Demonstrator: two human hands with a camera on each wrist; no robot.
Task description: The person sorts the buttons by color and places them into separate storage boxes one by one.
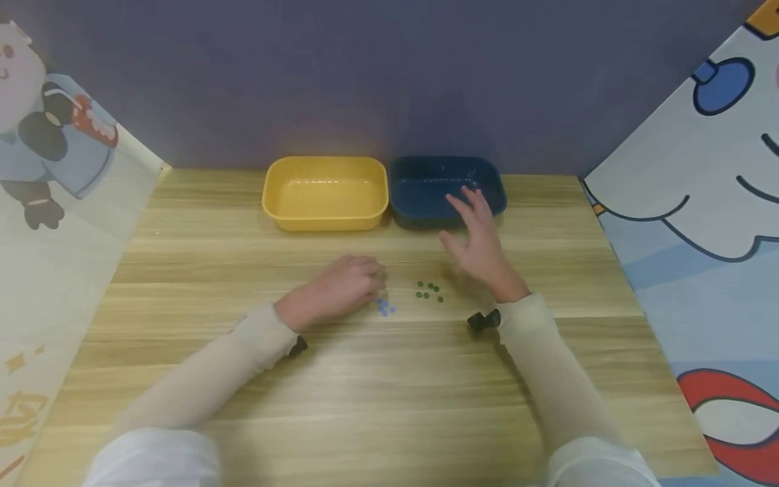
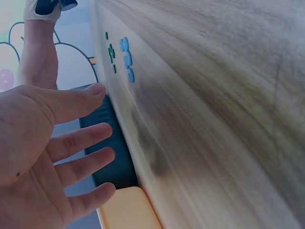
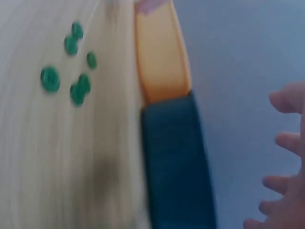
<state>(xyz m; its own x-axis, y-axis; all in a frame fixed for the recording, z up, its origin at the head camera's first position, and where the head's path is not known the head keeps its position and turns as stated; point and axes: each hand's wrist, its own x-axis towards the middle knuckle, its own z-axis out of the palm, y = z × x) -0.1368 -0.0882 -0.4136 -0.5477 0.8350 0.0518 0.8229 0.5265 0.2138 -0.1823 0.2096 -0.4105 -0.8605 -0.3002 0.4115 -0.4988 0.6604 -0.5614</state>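
Observation:
My left hand (image 1: pixel 349 284) hovers over the table just left of a cluster of small blue buttons (image 1: pixel 383 308). Its fingers are spread and loosely bent in the left wrist view, with nothing between them. To the right of the blue cluster, several small green buttons (image 1: pixel 427 295) lie flat on the wood. My right hand (image 1: pixel 481 247) is raised with fingers apart, overlapping the front of the dark blue bin (image 1: pixel 420 220) in the head view. Nothing shows in its grasp. The right wrist view catches only its fingertips (image 3: pixel 281 184), off to the side of that bin.
A yellow bin (image 1: pixel 325 224) stands directly left of the dark blue one, both at the table's back edge against a grey-blue panel (image 1: pixel 274 81). Cartoon-printed side walls (image 1: pixel 688 169) flank the wooden table (image 1: pixel 377 406).

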